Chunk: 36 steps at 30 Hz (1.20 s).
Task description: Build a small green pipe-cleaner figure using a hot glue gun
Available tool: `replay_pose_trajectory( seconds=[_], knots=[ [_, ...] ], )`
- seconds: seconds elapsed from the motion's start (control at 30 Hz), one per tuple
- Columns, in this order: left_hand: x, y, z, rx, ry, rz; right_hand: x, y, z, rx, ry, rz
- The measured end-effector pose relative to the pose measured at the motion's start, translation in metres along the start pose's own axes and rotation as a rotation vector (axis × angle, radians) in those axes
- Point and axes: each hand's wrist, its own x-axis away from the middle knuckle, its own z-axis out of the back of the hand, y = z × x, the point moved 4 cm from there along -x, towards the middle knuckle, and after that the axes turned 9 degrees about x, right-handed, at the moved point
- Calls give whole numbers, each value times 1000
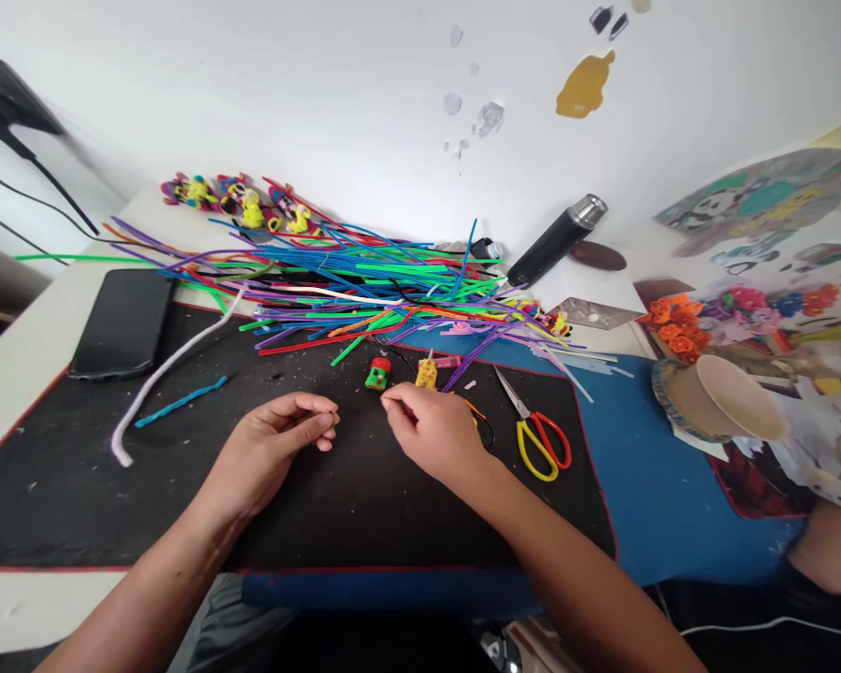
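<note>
Over the middle of the black mat, my left hand is closed, thumb pressed to the curled fingers. My right hand pinches with thumb and forefinger, apart from the left. Anything between the fingers of either hand is too small or hidden to make out. Just beyond the right fingertips stands a small green and red figure. A yellow bottle with a pointed nozzle is partly hidden behind that hand. Scissors with yellow and red handles lie to its right. Left of my left hand lies a twisted blue pipe cleaner.
A heap of coloured pipe cleaners spans the back. At left are a phone and a long white strip. A black flask leans against a white box. Another person's arm shows at far right.
</note>
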Motion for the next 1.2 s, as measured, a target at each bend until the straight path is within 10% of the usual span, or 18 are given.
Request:
replay_pose_trajectory(
  seconds=[0.3, 0.8, 1.2],
  knots=[
    [-2, 3, -6, -25, 8, -3, 38, 65, 31, 7, 69, -170],
    [-7, 40, -36, -1, -25, -70, 33, 59, 9, 240, -88, -19],
    [-44, 74, -91, 18, -150, -222, 43, 84, 22, -738, 397, -240]
  ],
)
